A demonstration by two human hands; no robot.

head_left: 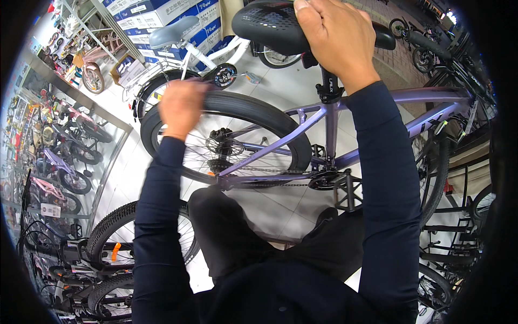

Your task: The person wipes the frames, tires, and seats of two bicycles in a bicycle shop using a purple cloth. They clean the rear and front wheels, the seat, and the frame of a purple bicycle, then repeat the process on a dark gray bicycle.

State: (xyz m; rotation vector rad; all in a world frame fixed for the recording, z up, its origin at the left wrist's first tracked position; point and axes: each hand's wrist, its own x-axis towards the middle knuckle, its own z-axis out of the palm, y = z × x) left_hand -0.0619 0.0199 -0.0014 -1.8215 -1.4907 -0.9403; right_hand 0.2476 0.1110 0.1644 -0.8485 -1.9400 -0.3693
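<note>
A purple bicycle stands across in front of me, its rear wheel at the left. My right hand is closed over the rear part of its black saddle, fingers wrapped down the far side. My left hand is at the top left of the black rear tyre, smeared by motion. Beside its fingers shows a dark purplish patch, too blurred to name. Below the tyre are the rear sprockets and the chain. A black pedal hangs near my right forearm.
Just behind the rear wheel is a white bicycle with a grey saddle. Blue and white cartons are stacked at the back. A knobby tyre lies near my left arm. More bicycles crowd both sides, several behind a metal-framed edge.
</note>
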